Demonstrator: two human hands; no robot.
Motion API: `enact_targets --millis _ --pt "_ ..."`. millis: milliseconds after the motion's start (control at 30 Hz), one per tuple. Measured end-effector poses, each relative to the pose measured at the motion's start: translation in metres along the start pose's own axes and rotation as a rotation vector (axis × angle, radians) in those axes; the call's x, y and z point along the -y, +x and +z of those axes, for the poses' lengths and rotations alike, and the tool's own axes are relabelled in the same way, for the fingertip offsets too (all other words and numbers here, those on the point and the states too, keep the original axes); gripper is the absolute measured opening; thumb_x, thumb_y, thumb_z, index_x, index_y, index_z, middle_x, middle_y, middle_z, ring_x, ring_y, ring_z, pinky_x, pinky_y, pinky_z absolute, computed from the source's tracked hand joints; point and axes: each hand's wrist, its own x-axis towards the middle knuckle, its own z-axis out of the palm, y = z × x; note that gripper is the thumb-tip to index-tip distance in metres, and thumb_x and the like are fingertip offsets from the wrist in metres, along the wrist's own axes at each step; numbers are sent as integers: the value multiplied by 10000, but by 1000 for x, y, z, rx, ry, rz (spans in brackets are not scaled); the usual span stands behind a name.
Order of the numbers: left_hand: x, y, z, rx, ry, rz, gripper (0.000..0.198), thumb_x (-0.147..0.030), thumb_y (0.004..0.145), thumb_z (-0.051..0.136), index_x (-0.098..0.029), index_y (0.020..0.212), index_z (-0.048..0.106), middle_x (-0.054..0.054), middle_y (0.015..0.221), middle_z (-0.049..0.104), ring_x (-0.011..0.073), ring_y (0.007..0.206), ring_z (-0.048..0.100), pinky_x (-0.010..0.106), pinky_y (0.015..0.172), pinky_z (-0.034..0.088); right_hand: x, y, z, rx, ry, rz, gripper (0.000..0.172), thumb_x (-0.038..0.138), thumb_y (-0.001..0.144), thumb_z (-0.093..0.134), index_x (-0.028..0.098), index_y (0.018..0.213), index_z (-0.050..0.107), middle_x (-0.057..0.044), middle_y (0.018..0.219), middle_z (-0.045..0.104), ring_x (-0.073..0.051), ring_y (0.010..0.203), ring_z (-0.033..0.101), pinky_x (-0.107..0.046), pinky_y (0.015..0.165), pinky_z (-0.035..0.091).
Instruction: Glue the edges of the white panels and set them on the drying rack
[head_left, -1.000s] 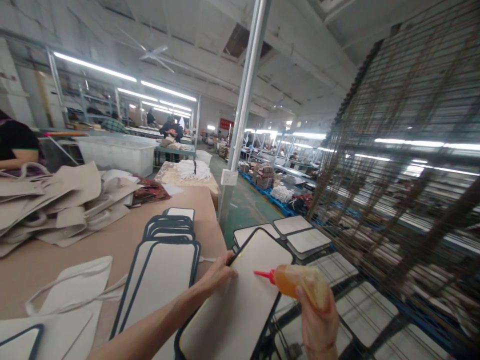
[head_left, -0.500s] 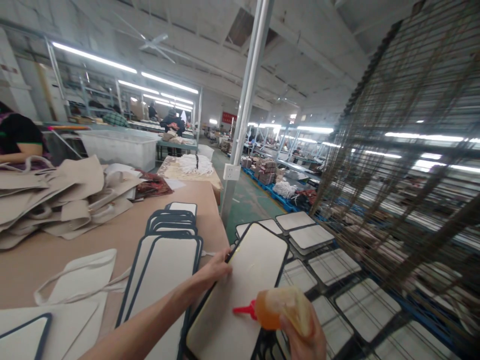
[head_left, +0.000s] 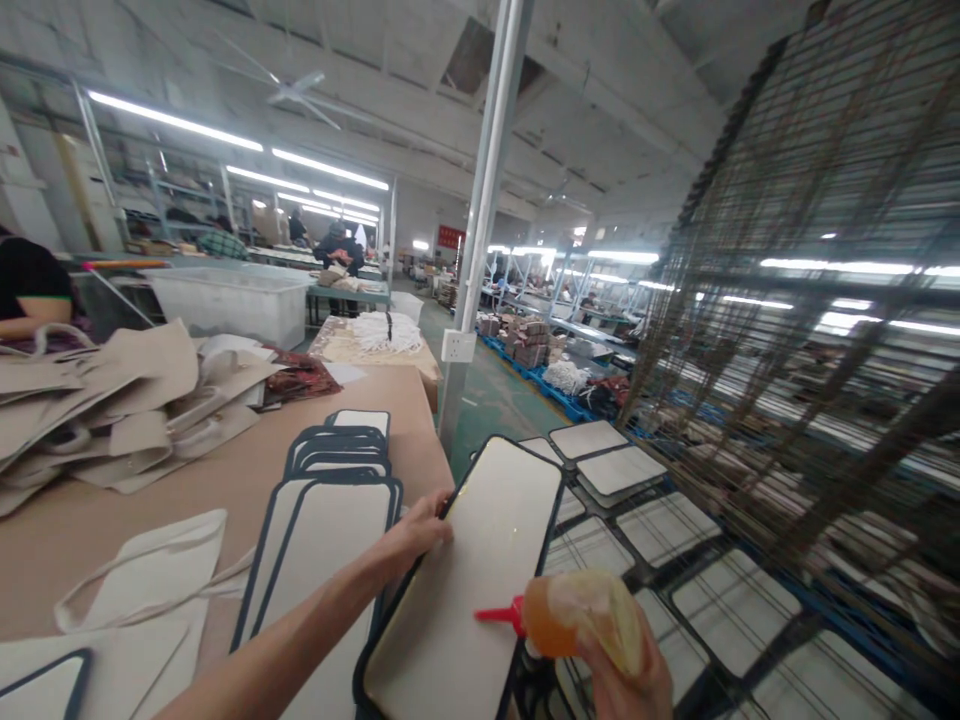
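Note:
My left hand (head_left: 426, 525) is closed on the left edge of a long white panel (head_left: 480, 560) with rounded corners and a dark border. The panel is tilted, and a thin yellowish line shows along its left edge. In my right hand (head_left: 630, 670) is a glue bottle (head_left: 574, 615) with amber liquid and a red nozzle, held on its side. Its nozzle tip points left over the lower part of the panel; whether it touches I cannot tell. Left of my forearm, a stack of similar dark-edged panels (head_left: 330, 540) lies on the table.
The brown table (head_left: 382, 390) carries a heap of beige fabric pieces (head_left: 142, 370) and a white piece with straps (head_left: 161, 555). A metal post with a socket box (head_left: 457, 346) rises beyond its edge. At right, a wire rack (head_left: 750, 290) stands above several laid-out white panels (head_left: 667, 530).
The panel and my left hand have shifted slightly left in view. My right hand with the glue bottle has moved a little to the right.

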Motion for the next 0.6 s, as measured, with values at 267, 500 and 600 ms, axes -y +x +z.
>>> enact_targets --millis 267,500,600 --pt "-3 -7 20 106 -16 30 545 -139 462 464 -133 994 584 33 891 655 219 885 572 299 796 441 25 56 -4 -296 224 -69 547 303 421 861 186 902 629 21 896 640 -142 836 587 -290 841 484" --pt "-4 -15 33 4 -10 26 600 -149 474 451 -120 1063 563 51 958 659 220 914 578 290 797 445 -10 -10 -28 -168 168 141 493 307 480 856 144 896 650 -34 765 680 -151 693 628 -200 624 520" --pt "-5 -18 40 -23 33 61 591 -130 478 454 -118 1056 573 52 972 660 223 956 569 295 845 427 -1 -3 -36 -210 213 144 507 308 466 859 162 899 638 -21 810 681 -147 736 632 -201 673 522"
